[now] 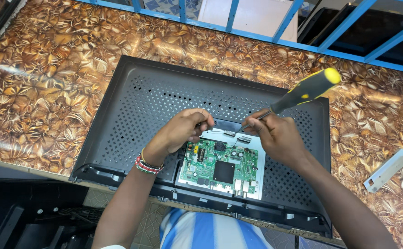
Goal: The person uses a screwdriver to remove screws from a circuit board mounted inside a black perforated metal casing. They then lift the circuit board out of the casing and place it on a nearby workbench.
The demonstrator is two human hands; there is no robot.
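On the glossy brown leaf-patterned table, we are holding the black-and-yellow screwdriver in our right hand, fingers closed round its shaft, its handle slanting toward two o'clock and its tip meeting the green circuit board; our left hand is pinching a thin wire at the board's eleven o'clock.

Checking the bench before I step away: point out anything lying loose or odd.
One loose part: a pale metal bracket lies alone on the patterned worktop, right of the black perforated back cover and apart from it. Nothing looks spilled or broken.

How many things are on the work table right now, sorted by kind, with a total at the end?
Black perforated back cover: 1
Green circuit board: 1
Screwdriver with black and yellow handle, in the right hand: 1
Grey metal bracket: 1
The left hand rests near the board's top edge.
Total: 4
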